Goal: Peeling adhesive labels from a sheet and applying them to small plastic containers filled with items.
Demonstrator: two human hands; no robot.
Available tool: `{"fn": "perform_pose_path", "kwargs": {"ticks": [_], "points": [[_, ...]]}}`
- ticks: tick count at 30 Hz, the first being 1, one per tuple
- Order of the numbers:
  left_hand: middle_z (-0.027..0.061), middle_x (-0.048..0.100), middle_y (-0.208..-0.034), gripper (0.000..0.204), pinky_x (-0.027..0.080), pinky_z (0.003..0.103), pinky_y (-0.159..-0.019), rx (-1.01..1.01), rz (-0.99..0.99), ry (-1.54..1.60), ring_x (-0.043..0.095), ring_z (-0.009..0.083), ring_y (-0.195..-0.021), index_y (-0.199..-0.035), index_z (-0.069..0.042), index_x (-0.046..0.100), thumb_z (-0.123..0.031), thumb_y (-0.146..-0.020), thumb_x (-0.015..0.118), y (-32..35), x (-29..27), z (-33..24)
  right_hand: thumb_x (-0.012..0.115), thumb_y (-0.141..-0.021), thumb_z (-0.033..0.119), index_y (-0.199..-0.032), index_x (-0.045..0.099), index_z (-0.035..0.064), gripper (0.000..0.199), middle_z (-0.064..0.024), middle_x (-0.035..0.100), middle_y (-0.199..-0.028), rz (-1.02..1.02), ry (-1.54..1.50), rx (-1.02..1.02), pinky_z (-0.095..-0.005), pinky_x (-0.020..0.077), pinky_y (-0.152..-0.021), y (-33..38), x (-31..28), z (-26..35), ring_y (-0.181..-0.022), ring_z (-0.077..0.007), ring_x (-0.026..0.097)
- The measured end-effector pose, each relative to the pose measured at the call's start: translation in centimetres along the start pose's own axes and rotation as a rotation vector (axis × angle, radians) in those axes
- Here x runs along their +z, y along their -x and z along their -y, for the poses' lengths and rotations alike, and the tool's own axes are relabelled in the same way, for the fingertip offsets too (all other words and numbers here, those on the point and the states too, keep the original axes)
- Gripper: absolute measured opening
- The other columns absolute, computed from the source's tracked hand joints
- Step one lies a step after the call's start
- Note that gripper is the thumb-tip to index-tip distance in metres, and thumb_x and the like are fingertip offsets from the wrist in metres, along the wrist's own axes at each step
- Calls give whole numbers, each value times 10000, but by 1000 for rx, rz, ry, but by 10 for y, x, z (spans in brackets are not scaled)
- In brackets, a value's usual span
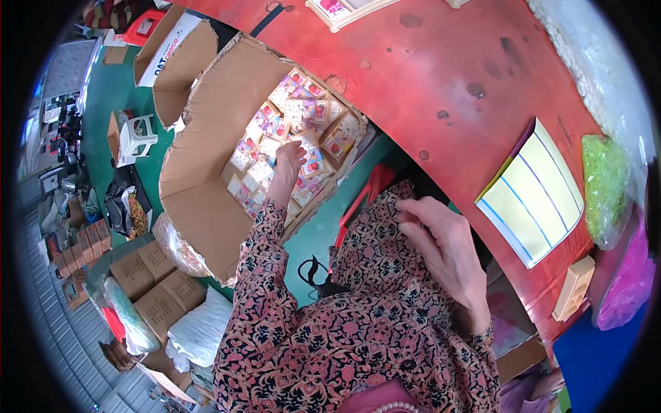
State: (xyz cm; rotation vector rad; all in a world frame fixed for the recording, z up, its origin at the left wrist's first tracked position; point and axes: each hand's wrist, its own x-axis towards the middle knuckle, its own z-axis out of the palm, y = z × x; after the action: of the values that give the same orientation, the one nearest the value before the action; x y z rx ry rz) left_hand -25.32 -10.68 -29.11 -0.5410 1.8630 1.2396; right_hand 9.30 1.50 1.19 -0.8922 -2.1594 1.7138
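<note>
My left hand [290, 158] reaches into a large open cardboard box [206, 172]. Its fingers are slightly bent and apart, just over a pile of small packs [303, 110] with pale wrapping and red and purple pictures. Whether the fingertips touch the pack beneath them is hard to tell. Over my lap, beside the edge of the red table [385, 76], hovers my right hand [447, 248]. Loosely curved fingers stand apart from the thumb, and I see nothing between them. Both forearms wear dark, pink-patterned sleeves.
On the table lie a ruled yellowish sheet [533, 193], a wooden block with hollows [573, 288], a green plastic bag [604, 186] and a white-framed tray [344, 12]. Another carton [175, 82] adjoins the box. A white stool [139, 138] and stacked brown cartons [158, 282] stand left.
</note>
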Motion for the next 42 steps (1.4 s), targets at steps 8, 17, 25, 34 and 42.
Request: {"fn": "perform_pose_path", "kwargs": {"ticks": [8,17,25,34,42], "points": [[74,616,-904,266,460,306,-721,1085,-195,52,564,146,-844,-1066,13,593,-98,-825,606,62,20,-82,602,-828,39,-1045,558,-34,233,-151,568,-837,-32,3,81,-368,463,-690,34,-31,10,-764,-312,574],[176,590,-1135,385,388,388,-956,1948,45,-758,536,320,-1072,-1098,18,603,-241,-818,653,228,127,-205,612,-792,-21,-1030,598,-22,238,-136,604,-832,-457,214,10,-328,462,-668,46,-45,8,-743,-277,582],[164,533,-1047,623,419,421,-860,1873,338,-1081,511,320,-999,-1201,20,512,-410,-780,676,205,157,-216,698,-746,127,-1334,409,20,664,-165,318,-1438,-536,865,169,-516,256,-1058,58,-50,-31,-1339,-375,261],[178,507,-1063,638,404,435,-846,1894,423,-1060,487,349,-953,-1192,38,503,-384,-752,689,252,136,-149,528,-852,458,-1393,347,35,711,-163,235,-1494,-372,988,145,-616,133,-1065,71,-50,-61,-1389,-372,174],[231,424,-1222,635,364,487,-932,1814,379,-1091,429,408,-1086,-1246,23,453,-290,-755,706,304,142,-91,729,-678,181,-1141,509,-61,568,-179,498,-1123,-538,856,-67,-464,376,-932,66,-47,-60,-1023,-360,468]]}}
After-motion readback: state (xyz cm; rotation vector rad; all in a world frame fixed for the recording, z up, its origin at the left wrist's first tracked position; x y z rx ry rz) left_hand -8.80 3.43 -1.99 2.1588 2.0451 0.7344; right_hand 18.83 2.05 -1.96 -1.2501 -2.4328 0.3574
